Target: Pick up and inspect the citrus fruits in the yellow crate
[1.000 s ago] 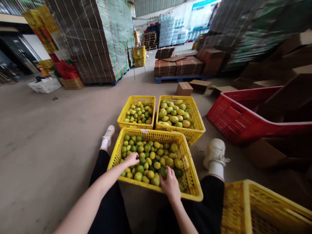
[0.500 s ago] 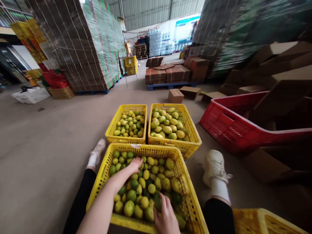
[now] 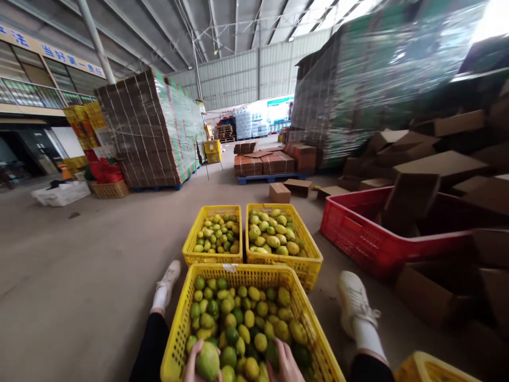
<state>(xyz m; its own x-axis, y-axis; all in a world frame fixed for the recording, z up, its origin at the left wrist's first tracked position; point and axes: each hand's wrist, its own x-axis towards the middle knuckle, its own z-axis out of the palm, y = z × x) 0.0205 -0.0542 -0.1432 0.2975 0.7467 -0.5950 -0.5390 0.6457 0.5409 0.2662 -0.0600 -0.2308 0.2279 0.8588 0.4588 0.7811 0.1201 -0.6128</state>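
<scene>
In the head view a yellow plastic crate [image 3: 314, 323] full of yellow and green lemons [image 3: 249, 318] stands between my legs. At its near side, my left hand [image 3: 191, 361] is closed around a large green lemon [image 3: 208, 362], lifted above the others. My right hand [image 3: 287, 363] is low over the near right part of the crate, its fingers curled against a dark green lemon [image 3: 272, 353]. Part of that lemon is hidden behind the fingers. The frame's lower edge cuts off both hands.
Beyond stand two yellow crates of lemons, one on the left [image 3: 191, 249] and one on the right [image 3: 316, 265]. A red crate [image 3: 350, 239] with cardboard is at right, near a heap of open boxes [image 3: 441, 159]. Wrapped pallet stacks [image 3: 147, 138] rise behind. Another yellow crate [image 3: 421, 369] shows bottom right.
My left hand has drawn back from the crate's far middle to its near left and now holds a large green lemon. My right hand stays near the dark green lemon. The view has tilted up.
</scene>
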